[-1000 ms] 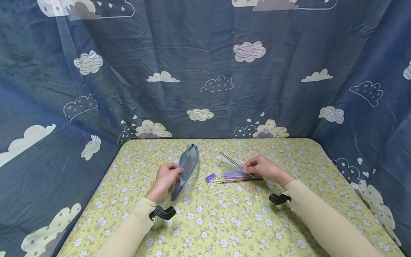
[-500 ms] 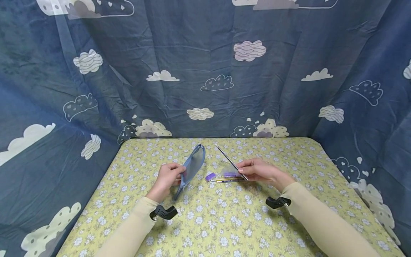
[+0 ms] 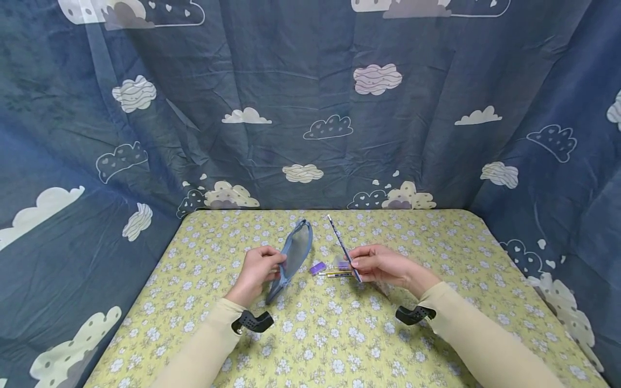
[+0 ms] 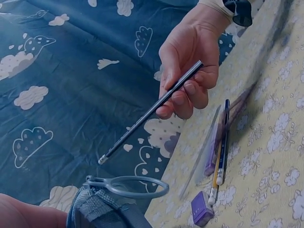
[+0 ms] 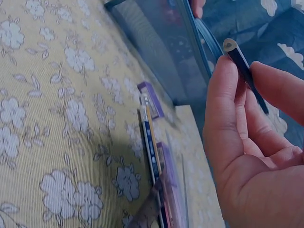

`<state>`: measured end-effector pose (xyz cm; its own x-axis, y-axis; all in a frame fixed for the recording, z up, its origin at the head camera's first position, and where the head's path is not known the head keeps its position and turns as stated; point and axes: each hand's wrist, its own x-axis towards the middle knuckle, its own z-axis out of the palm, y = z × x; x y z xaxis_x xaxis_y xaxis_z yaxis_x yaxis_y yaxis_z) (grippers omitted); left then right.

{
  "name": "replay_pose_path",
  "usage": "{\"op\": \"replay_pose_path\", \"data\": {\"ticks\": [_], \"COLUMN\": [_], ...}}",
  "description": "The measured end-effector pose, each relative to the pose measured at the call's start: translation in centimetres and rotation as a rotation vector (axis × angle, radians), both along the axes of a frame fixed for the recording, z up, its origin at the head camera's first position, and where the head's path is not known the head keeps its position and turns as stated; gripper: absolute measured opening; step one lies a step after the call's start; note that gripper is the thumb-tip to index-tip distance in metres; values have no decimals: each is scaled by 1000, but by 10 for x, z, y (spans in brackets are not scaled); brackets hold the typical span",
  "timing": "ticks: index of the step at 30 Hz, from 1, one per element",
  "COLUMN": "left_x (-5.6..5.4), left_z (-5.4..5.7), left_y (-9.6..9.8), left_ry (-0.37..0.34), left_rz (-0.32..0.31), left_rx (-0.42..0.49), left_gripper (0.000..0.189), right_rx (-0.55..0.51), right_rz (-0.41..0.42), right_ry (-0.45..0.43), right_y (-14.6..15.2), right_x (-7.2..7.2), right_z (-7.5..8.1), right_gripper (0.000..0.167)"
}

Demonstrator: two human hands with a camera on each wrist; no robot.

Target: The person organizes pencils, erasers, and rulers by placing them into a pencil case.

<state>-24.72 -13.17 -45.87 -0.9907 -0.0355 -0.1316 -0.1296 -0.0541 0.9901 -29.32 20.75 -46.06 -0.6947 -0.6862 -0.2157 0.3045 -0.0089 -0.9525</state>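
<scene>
My left hand [image 3: 257, 269] grips the side of a blue mesh zip pouch [image 3: 299, 248], held upright with its mouth parted. A zip pull ring [image 4: 137, 186] shows at the pouch's end in the left wrist view. Between thumb and fingertips my right hand [image 3: 383, 265] pinches a dark blue pencil [image 3: 341, 241], raised over the table. Its eraser end points away, up and left; the flat unsharpened end [image 5: 230, 45] faces the right wrist camera. The pencil is to the right of the pouch, apart from it in the head view.
Below the right hand, two pencils [image 4: 222, 156] lie together, one yellow and one dark blue. A small purple block [image 3: 318, 268] lies beside them, with another purple piece [image 5: 167, 164] and clear plastic drawing pieces [image 5: 151, 205] close by. A cloud-patterned curtain [image 3: 271, 156] stands behind the table.
My right hand has lifted the pencil off the pile and moved left, turning it steeper. My left hand has brought the pouch slightly right, toward the pencil.
</scene>
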Motion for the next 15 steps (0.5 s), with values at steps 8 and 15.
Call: {"op": "replay_pose_path", "data": {"ticks": [8,15], "left_x": [0,-3], "left_z": [3,5], "left_y": [8,12], "left_ry": [-7,16], "left_rz": [31,0], "left_rx": [15,-28], "left_gripper": [8,3], "right_rx": [-7,-23], "right_rz": [-21,-52], "right_ry": [-39,-32], "right_y": [-8,-11], "right_x": [7,12], "right_z": [6,8], "right_gripper": [47,42]}}
